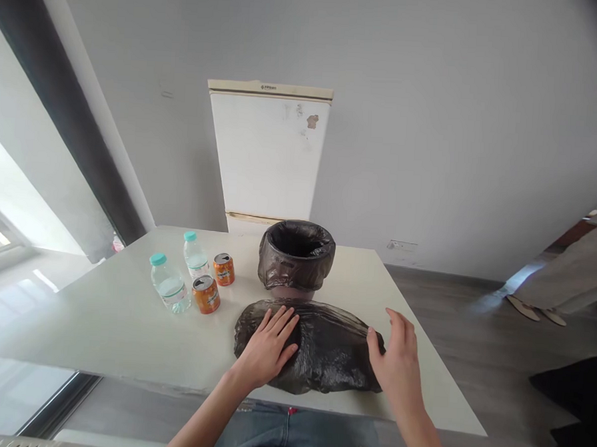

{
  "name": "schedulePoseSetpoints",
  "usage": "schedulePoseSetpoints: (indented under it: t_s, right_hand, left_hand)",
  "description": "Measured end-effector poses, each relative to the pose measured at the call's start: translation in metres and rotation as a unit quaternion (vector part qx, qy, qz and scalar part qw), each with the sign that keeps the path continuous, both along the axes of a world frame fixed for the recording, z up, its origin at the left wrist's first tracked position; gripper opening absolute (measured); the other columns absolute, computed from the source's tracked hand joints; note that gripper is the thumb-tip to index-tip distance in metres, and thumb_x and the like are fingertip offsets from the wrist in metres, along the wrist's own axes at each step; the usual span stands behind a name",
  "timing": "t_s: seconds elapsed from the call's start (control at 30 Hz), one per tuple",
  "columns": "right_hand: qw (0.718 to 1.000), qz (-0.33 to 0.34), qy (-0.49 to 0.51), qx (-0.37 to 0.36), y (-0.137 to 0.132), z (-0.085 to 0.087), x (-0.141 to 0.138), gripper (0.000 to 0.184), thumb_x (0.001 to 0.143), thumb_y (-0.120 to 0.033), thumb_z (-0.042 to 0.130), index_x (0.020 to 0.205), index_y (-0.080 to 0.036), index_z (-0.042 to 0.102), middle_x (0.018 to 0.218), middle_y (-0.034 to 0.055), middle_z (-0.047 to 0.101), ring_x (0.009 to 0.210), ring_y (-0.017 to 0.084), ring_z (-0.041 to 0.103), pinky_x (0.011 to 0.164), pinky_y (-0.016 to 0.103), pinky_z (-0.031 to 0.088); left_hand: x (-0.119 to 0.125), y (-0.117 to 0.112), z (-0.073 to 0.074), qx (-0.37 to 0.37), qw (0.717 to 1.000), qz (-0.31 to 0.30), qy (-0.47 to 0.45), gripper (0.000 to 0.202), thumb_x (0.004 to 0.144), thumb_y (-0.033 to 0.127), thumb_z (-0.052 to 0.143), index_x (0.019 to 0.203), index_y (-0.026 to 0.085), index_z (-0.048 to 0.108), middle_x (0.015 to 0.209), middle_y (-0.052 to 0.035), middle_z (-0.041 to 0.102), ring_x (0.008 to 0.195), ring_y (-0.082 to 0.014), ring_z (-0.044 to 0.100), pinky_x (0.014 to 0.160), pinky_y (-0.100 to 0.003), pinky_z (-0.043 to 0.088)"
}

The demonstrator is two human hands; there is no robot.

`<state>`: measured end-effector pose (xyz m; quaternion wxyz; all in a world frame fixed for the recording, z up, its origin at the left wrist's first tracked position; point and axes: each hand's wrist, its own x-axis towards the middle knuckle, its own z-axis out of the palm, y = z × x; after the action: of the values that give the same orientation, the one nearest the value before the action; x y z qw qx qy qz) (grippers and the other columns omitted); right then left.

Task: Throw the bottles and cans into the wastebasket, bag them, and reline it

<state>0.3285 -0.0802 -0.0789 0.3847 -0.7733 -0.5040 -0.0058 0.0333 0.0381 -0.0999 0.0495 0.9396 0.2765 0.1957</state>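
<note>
A black plastic garbage bag (326, 348) lies spread out near the front edge of the table. My left hand (268, 342) rests flat on its left part, fingers stretched out. At the bag's right end is my right hand (396, 352), thumb and fingers apart, with the thumb close to the plastic; whether it touches I cannot tell. Just behind the bag stands a small trash bin (296, 263), its rim covered by a black liner folded over the outside.
Left of the bin stand two orange cans (206, 295) and two clear bottles (171, 287) with teal caps on the white table (98, 313). A white refrigerator (272, 149) is against the grey wall behind. At far right, a person's feet (537, 309) show on the floor.
</note>
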Motion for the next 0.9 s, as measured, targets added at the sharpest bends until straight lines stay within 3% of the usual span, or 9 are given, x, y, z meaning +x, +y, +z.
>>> schedulePoseSetpoints:
  t_s: [0.03,0.1,0.2,0.37,0.43,0.57,0.7,0.8,0.9]
  right_hand:
    - [0.997,0.038,-0.06,0.025,-0.002,0.004,-0.013,0.057,0.105,-0.051,0.043,0.152,-0.02,0.045,0.156,0.0192,0.049,0.146,0.036,0.047,0.115,0.052,0.045]
    - [0.978,0.157,-0.14,-0.008,0.0,0.007,-0.038,0.048,0.108,-0.043,0.039,0.152,-0.027,0.05,0.164,0.0096,0.044,0.154,0.032,0.037,0.125,0.052,0.036]
    - [0.94,0.264,-0.186,-0.112,0.011,-0.004,-0.061,0.059,0.108,-0.049,0.039,0.165,-0.035,0.034,0.175,-0.0001,0.024,0.161,0.034,0.021,0.128,0.059,0.03]
    - [0.927,0.266,-0.164,-0.209,0.029,-0.029,-0.054,0.071,0.107,-0.064,0.033,0.17,-0.036,0.017,0.177,-0.0019,0.01,0.163,0.032,0.014,0.13,0.061,0.023]
    - [0.925,0.268,-0.142,-0.228,0.03,-0.032,-0.051,0.073,0.106,-0.067,0.03,0.17,-0.036,0.015,0.177,-0.0031,0.007,0.164,0.029,0.012,0.131,0.057,0.02]
    - [0.923,0.276,-0.074,-0.259,0.025,-0.035,-0.057,0.075,0.106,-0.068,0.03,0.17,-0.034,0.012,0.177,-0.0051,0.0,0.164,0.024,0.008,0.131,0.046,0.026]
    - [0.922,0.283,-0.033,-0.261,0.023,-0.04,-0.061,0.075,0.107,-0.064,0.033,0.171,-0.032,0.012,0.177,-0.0056,-0.003,0.164,0.022,0.004,0.132,0.039,0.02]
    - [0.92,0.281,-0.022,-0.271,0.024,-0.04,-0.062,0.075,0.106,-0.062,0.037,0.171,-0.032,0.013,0.177,-0.0058,-0.004,0.164,0.021,0.002,0.132,0.038,0.019]
    - [0.921,0.28,-0.024,-0.271,0.024,-0.037,-0.062,0.074,0.106,-0.058,0.04,0.17,-0.031,0.015,0.177,-0.0044,-0.002,0.164,0.021,0.0,0.133,0.037,0.018]
  left_hand:
    - [0.003,0.002,-0.006,-0.004,1.0,-0.006,0.013,0.063,0.109,0.043,0.041,0.168,0.026,0.026,0.172,-0.007,0.033,0.16,-0.0303,0.027,0.129,-0.058,0.027]
    - [0.007,0.005,-0.017,-0.006,1.0,-0.011,0.027,0.065,0.109,0.045,0.04,0.169,0.026,0.022,0.173,-0.0073,0.031,0.161,-0.0312,0.024,0.128,-0.06,0.027]
    - [0.007,0.008,-0.03,-0.007,0.999,-0.008,0.042,0.065,0.109,0.046,0.038,0.169,0.026,0.022,0.172,-0.0079,0.031,0.161,-0.0328,0.023,0.127,-0.063,0.027]
    - [-0.003,0.017,-0.039,-0.021,0.998,0.016,0.049,0.062,0.111,0.047,0.034,0.169,0.028,0.022,0.172,-0.008,0.032,0.16,-0.0322,0.027,0.125,-0.064,0.031]
    - [-0.007,0.021,-0.039,-0.027,0.998,0.022,0.051,0.062,0.111,0.049,0.034,0.169,0.029,0.022,0.172,-0.0072,0.032,0.16,-0.0318,0.026,0.125,-0.064,0.03]
    - [-0.009,0.024,-0.039,-0.027,0.998,0.028,0.052,0.061,0.11,0.049,0.035,0.168,0.029,0.027,0.171,-0.0076,0.035,0.16,-0.0321,0.027,0.126,-0.065,0.029]
    - [-0.007,0.023,-0.04,-0.021,0.997,0.034,0.069,0.06,0.109,0.048,0.038,0.165,0.027,0.034,0.169,-0.0084,0.038,0.159,-0.0349,0.03,0.124,-0.067,0.03]
    - [-0.005,0.018,-0.03,0.001,0.997,0.04,0.067,0.061,0.108,0.046,0.043,0.164,0.025,0.036,0.169,-0.0097,0.038,0.158,-0.0372,0.029,0.123,-0.069,0.03]
    - [0.0,0.005,-0.01,0.024,0.998,0.046,0.039,0.061,0.108,0.041,0.042,0.166,0.024,0.032,0.172,-0.0087,0.033,0.16,-0.0343,0.026,0.127,-0.065,0.027]
